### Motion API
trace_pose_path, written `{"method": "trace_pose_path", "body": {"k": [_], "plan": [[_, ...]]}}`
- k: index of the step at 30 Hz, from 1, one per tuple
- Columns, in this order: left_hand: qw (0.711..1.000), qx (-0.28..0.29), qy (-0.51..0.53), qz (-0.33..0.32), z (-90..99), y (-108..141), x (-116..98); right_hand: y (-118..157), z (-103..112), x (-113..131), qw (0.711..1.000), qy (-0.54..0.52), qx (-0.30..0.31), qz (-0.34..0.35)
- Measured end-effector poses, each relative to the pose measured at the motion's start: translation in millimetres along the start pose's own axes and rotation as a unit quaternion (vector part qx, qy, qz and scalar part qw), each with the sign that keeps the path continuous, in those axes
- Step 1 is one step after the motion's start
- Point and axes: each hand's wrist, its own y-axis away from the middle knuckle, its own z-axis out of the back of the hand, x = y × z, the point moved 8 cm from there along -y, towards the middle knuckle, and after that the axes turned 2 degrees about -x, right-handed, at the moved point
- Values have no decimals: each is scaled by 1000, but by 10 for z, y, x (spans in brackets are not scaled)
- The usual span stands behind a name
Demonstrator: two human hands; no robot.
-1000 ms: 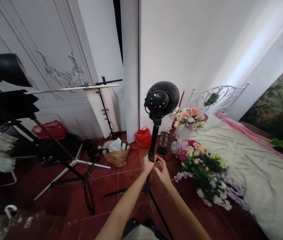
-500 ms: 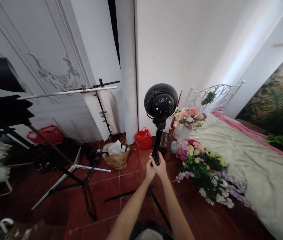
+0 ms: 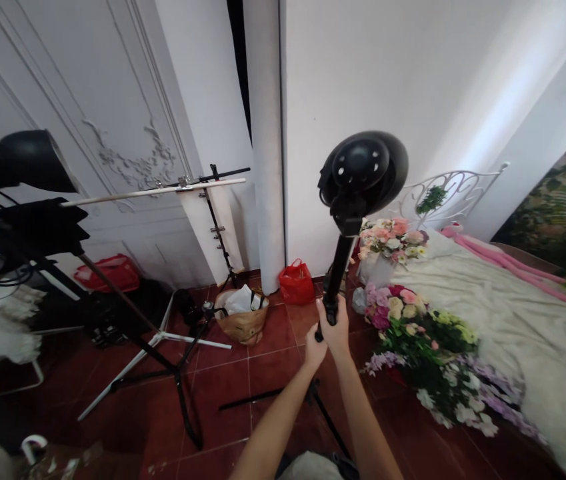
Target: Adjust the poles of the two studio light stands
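In front of me stands a black light stand (image 3: 341, 263) with a round black studio lamp (image 3: 363, 163) on its top, tilted a little to the right. My right hand (image 3: 337, 328) is closed around the pole at its black collar. Just below and to the left, my left hand (image 3: 315, 349) is closed at a small black knob on that collar; its fingertips are partly hidden. Beneath my forearms, the dark legs (image 3: 257, 398) of the stand spread over the red tiled floor (image 3: 223, 380).
A second lamp (image 3: 37, 160) on stands is at left, by a white pole (image 3: 147, 193) clamped crosswise. A woven basket (image 3: 243, 327) and a red bag (image 3: 297, 283) sit ahead. Artificial flowers (image 3: 413, 320) lie beside a bed (image 3: 523, 300) at right.
The lamp head has turned and tilted to the right and looks higher and nearer. Both hands stay on the stand, and the whole view has shifted slightly to the left.
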Motion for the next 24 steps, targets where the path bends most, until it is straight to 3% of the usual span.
{"method": "trace_pose_path", "body": {"k": [8,12,18,24], "plan": [[1000,-15,-14,-6,-3,8,-58,-408,44,766,994,-23,64,83],[1000,-17,-25,-4,-12,-1,-87,-505,52,1000,994,-19,47,101],[1000,-2,-10,-14,-52,-21,-68,-514,41,1042,996,5,21,90],[1000,2,-2,-5,-75,-34,-8,-422,122,881,984,-24,129,121]]}}
